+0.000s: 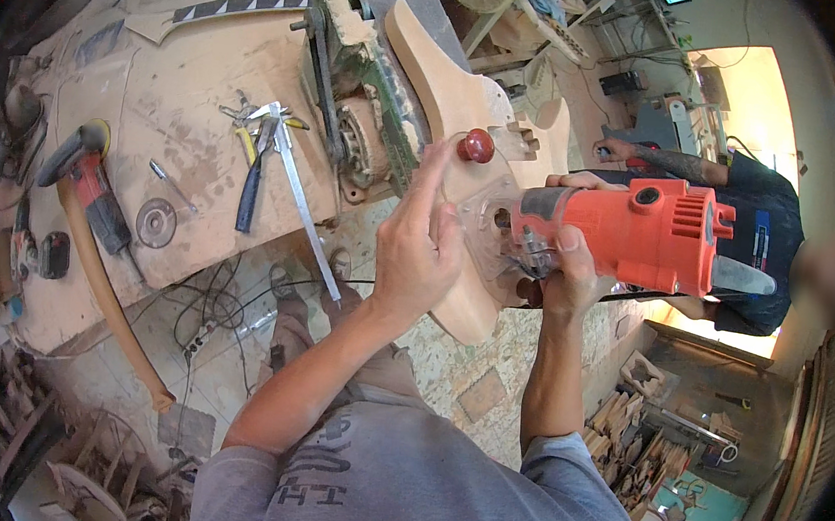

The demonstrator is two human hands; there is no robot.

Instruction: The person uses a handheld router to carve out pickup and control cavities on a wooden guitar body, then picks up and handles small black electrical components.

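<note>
An orange router point(631, 231) rests with its clear base plate point(488, 202) on a pale wooden electric guitar body point(436, 71). My right hand point(572, 270) is wrapped round the lower part of the router's housing. My left hand point(424, 246) is open, its fingers stretched out along the near-left edge of the clear base. A round dark red knob point(476, 146) stands on the base just beyond those fingertips. The cutting bit is hidden by the base and my hands. Beneath the body is a green, dusty machine point(377, 106) with a belt.
Left of me, a dusty workbench point(131, 203) bears pliers point(253, 174), a metal caliper point(290, 173), a red-grey angle grinder point(97, 195) and a clear disc point(156, 222). Cables point(217, 307) lie on the floor. Another person point(757, 233) stands at right; wood offcuts point(627, 431) are stacked at lower right.
</note>
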